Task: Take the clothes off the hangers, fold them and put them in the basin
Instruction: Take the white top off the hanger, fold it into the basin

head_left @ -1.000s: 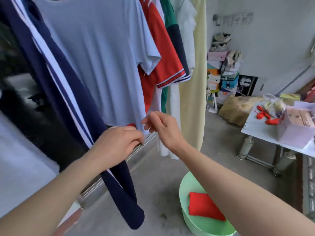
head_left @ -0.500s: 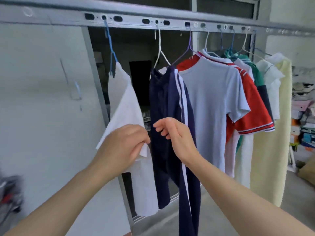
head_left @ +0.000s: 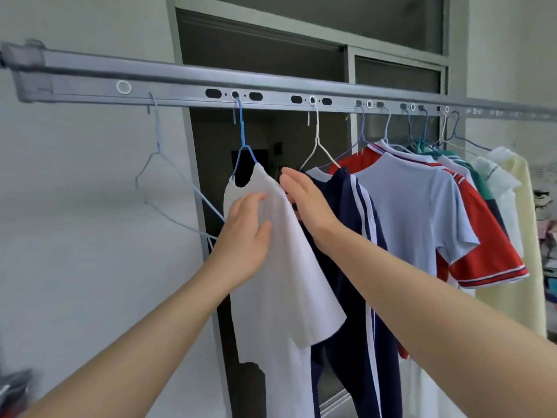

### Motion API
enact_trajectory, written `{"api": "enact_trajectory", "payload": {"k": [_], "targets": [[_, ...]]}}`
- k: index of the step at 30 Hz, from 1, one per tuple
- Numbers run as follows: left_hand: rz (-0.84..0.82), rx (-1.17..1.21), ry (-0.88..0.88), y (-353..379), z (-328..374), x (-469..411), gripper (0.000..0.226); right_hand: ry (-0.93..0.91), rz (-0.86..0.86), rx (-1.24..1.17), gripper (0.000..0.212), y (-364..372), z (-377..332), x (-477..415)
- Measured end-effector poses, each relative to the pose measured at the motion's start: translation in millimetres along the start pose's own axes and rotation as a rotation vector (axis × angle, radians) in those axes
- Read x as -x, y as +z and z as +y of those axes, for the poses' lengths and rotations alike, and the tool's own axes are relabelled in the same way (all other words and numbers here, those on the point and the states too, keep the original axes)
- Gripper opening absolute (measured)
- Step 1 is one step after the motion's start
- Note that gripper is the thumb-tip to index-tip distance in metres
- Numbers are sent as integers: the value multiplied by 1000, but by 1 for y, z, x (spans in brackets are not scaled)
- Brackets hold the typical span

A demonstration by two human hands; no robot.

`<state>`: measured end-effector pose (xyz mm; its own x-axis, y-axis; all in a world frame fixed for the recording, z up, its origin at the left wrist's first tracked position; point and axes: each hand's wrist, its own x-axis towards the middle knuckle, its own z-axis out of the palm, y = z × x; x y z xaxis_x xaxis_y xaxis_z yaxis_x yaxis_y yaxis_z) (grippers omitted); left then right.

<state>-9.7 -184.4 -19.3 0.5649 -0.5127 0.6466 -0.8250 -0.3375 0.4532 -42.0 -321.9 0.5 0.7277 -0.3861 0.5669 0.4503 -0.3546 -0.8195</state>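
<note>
The white shirt [head_left: 289, 282] hangs from a blue hanger [head_left: 242, 131] under the middle of the rail [head_left: 180, 86], and no basin is in view. The left hand [head_left: 244, 236] lies flat on the shirt's shoulder with the fingers loosely spread. The right hand [head_left: 310, 206] is straight-fingered at the shirt's far shoulder, between it and the navy garment [head_left: 346, 236]. Neither hand pinches cloth yet.

The main risk is probably the neck opening. Pulling the shirt down without easing the collar over the hanger's arm could stretch it, or tip the hook out of its hole in the rail. A second risk is the empty hanger [head_left: 158, 137] toward the rail's left end: its lower wire runs just behind the left hand, so a sideways sweep could snag it. The right hand may also catch the navy garment and slide it off its white hanger [head_left: 316, 146].

Room is uneven. Rightward along the rail the clothes crowd together — a light blue shirt [head_left: 416, 212], then a red one [head_left: 488, 257], and more beyond. Toward the person, and straight down from the rail, the space looks open, so lifting the hanger off and drawing it back seems the cleanest way out.
</note>
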Motion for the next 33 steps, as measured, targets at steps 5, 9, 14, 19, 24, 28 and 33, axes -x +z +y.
{"api": "enact_trajectory", "payload": {"k": [5, 9, 14, 19, 24, 28, 33], "targets": [[126, 423, -214, 9, -11, -49, 44, 79, -127, -60, 51, 9, -20, -24], [204, 685, -319, 12, -24, -74, 24, 127, -199, -98, 40, 29, -17, -30], [132, 678, -250, -1, -45, -83, 22, 82, -222, -40, 36, 29, -17, -26], [38, 633, -53, -10, -46, -78, 23, 101, -235, 120, 21, 27, -11, -19], [48, 524, 15, -4, -35, -70, 31, -117, 39, 462, 33, 26, -9, -5], [19, 430, 70, 2, -39, -67, 42, -184, 170, 605, 32, 24, -1, 10], [-76, 306, 232, 5, -35, -58, 57, -188, 248, 781, 34, 14, 6, 27]]}}
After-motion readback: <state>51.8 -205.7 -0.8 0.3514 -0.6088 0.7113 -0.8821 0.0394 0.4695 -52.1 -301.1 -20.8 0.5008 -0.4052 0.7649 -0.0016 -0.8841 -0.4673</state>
